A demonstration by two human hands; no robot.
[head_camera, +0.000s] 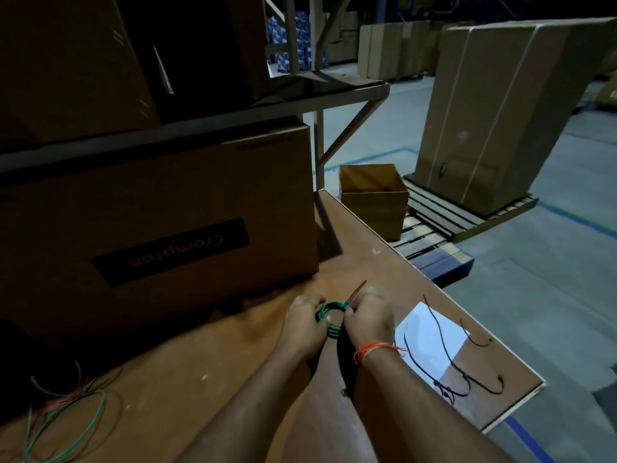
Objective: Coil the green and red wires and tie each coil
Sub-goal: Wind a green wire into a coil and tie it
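Observation:
A small coil of green wire is held over the brown table, between both hands. My left hand grips the coil's left side, thumb on top. My right hand grips the right side and pinches a dark cable tie whose tail sticks up and away from the coil. Loose green and red wires lie tangled at the table's near left corner.
Several black cable ties lie on a white sheet near the table's right edge. A large Crompton carton stands just behind my hands. Beyond the edge are a small open box, pallets and a tall strapped carton.

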